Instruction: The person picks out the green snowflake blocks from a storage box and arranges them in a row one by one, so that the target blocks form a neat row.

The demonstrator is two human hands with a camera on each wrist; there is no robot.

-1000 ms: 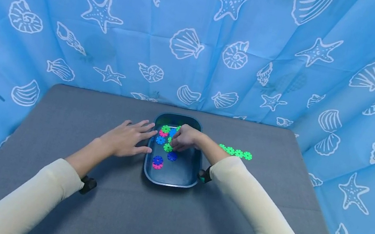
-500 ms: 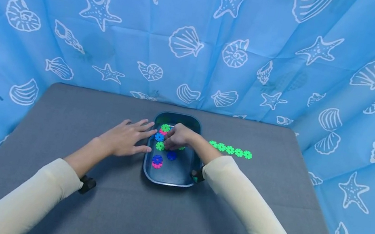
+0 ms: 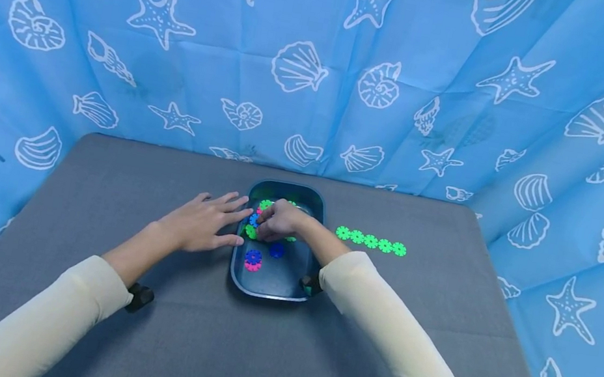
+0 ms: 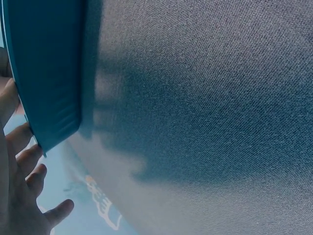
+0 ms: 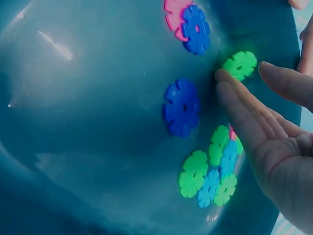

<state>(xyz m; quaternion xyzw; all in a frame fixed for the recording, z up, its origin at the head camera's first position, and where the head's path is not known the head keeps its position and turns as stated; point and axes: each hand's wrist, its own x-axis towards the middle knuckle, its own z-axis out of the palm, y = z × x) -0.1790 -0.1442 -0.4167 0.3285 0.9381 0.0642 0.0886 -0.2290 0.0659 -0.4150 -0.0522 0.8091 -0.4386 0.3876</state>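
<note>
My right hand (image 3: pixel 280 219) reaches into the dark blue tray (image 3: pixel 270 296). In the right wrist view, its thumb and fingertips are at opposite edges of a green notched interlocking disc (image 5: pixel 240 65), pinching it close to the tray's side wall. My left hand (image 3: pixel 201 225) has its fingers spread along the tray's left rim; the left wrist view shows the fingertips (image 4: pixel 30 155) touching that rim from outside. Nearby in the tray lie a dark blue disc (image 5: pixel 181 107), a blue disc (image 5: pixel 196 30) overlapping a pink disc (image 5: pixel 174 14), and several green and light blue discs (image 5: pixel 193 174).
Right of the tray, a row of several green discs (image 3: pixel 370 241) lies joined or end to end on the grey cloth-covered table (image 3: pixel 183 341). A blue curtain (image 3: pixel 320 73) with white shell prints hangs behind the table.
My right hand has moved left inside the tray, and the green disc has shifted left with it to the side wall. More of the green row is uncovered. My left hand has stayed in place.
</note>
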